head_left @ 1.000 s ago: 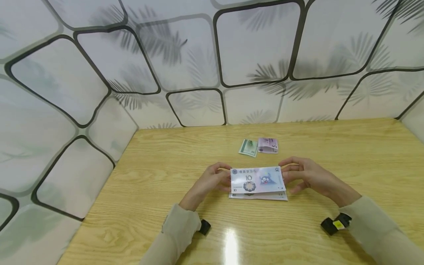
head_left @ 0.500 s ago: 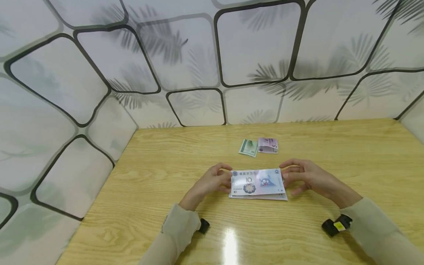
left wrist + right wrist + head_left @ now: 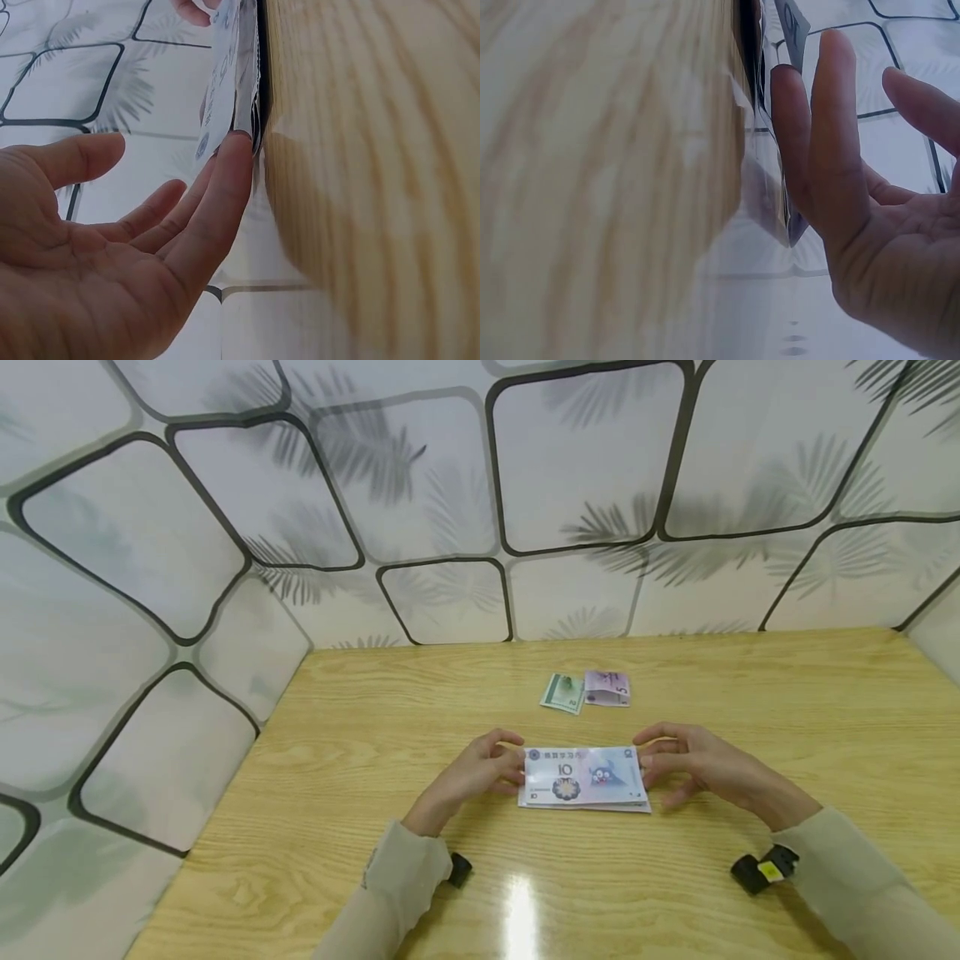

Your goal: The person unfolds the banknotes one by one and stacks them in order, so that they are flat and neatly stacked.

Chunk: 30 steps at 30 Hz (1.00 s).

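A stack of play-money banknotes [image 3: 585, 775] lies on the table in the head view, with a pale blue note marked 10 on top. The lower notes stick out a little at the front. My left hand [image 3: 480, 772] is at the stack's left end. In the left wrist view its fingertips [image 3: 236, 142] touch the notes' edge, and the thumb stays apart. At the opposite end is my right hand [image 3: 693, 764]. Its fingers [image 3: 832, 97] reach to the notes' edge in the right wrist view, fairly straight, with the thumb clear of the paper.
Behind the stack lie a small green banknote [image 3: 562, 692] marked 2 and a folded purple banknote [image 3: 607, 688] marked 5, side by side. The wooden table [image 3: 360, 710] meets a patterned wall [image 3: 450, 602] at the back and on the left.
The top 10 note has sunk down and forward, so it covers more of the notes beneath it. Both hands have moved only slightly.
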Available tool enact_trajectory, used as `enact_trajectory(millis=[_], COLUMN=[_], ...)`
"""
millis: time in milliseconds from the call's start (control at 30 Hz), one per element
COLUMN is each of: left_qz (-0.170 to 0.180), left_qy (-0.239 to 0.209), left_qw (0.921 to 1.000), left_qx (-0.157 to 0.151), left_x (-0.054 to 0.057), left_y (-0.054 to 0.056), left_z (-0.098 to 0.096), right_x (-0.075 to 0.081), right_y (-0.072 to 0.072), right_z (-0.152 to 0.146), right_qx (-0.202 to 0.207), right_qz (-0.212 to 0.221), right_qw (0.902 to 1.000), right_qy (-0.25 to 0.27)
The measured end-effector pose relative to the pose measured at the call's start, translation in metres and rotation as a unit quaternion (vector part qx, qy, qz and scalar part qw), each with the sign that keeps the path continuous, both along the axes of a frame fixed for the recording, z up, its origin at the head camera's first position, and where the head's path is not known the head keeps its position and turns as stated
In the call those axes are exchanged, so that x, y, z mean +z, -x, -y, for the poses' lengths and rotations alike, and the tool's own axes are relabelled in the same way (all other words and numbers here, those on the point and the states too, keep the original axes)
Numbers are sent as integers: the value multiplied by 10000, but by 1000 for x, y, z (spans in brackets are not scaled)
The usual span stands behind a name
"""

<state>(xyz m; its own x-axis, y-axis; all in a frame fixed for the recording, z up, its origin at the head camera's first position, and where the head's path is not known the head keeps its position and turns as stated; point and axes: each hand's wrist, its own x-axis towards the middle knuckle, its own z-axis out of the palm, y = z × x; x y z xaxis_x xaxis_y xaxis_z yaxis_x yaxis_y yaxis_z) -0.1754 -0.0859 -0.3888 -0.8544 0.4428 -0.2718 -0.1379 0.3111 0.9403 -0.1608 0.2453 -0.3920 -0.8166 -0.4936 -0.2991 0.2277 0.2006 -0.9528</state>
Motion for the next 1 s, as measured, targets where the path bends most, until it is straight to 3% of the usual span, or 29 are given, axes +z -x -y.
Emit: enact_trajectory(millis=[367, 1000], left_qz=[-13, 61], left_qy=[12, 89], left_qw=[10000, 9999], left_qx=[45, 16], left_x=[0, 2], left_y=[0, 0], left_z=[3, 6], right_x=[4, 6], right_y=[1, -1], right_z=[2, -3], right_qx=[198, 98], right_qz=[-253, -295], right_qw=[9990, 9990], right_qy=[-300, -307])
